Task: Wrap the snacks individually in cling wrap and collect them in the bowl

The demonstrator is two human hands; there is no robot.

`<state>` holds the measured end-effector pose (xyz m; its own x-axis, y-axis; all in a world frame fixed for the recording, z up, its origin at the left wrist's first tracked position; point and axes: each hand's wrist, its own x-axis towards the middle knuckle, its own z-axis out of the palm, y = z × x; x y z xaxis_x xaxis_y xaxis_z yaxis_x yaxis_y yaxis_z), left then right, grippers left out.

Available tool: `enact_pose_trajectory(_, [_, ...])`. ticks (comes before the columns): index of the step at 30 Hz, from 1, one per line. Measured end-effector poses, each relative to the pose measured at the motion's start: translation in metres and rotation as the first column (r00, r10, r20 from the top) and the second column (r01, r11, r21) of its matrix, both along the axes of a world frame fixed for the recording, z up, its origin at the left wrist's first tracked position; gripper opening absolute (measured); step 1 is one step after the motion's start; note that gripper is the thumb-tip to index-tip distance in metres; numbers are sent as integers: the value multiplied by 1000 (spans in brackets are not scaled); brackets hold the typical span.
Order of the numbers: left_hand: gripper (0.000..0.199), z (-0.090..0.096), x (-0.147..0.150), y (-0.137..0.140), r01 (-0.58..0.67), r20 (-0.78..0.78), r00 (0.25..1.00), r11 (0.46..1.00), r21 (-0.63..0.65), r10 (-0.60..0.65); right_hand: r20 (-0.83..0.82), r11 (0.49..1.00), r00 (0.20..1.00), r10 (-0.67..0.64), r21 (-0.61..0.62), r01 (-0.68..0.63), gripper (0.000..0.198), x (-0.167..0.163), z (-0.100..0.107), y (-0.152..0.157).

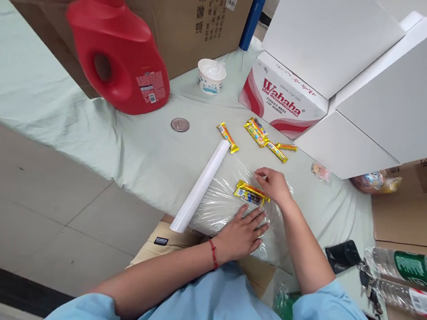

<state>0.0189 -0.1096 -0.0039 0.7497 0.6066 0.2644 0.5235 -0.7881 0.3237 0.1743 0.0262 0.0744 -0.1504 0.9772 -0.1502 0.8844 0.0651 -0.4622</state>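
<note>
A sheet of clear plastic wrap is spread on the table, running out from a white roll on its left. Two yellow-wrapped snack sticks lie side by side on the wrap. My left hand, with a red string bracelet and a ring, rests flat on the film just below them, fingers spread. Just above and right of the snacks is my right hand, its fingers curled together; whether a bit of film is between them is hidden. Several more yellow snack sticks lie farther back.
A red jug stands at back left by a cardboard box. A paper cup, a round metal disc and a Wahaha box sit behind the wrap. Plastic bottles and a black pouch lie right.
</note>
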Motion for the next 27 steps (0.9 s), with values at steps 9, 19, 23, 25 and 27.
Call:
enact_pose_trajectory(9, [51,-5,1,-1,8,25,1000,1000,-11,-8,119,996,993,-7,92,-4,47,-86,-24,107])
enact_pose_trajectory(19, [51,-9,1,0,2,62,998,1000,11,-3,-10,972,987,-161,169,161,35,-15,-4,90])
enact_pose_trajectory(23, [52,-7,1,0,1,50,999,1000,-4,-1,-284,988,947,-147,0,153,48,30,6,25])
enact_pose_trajectory(25, [52,-5,0,0,0,44,999,1000,-6,1,-288,996,954,-81,-51,69,49,43,8,-9])
enact_pose_trajectory(27, [52,-4,0,0,0,35,999,1000,-2,0,-234,999,972,11,-42,-22,42,49,7,-37])
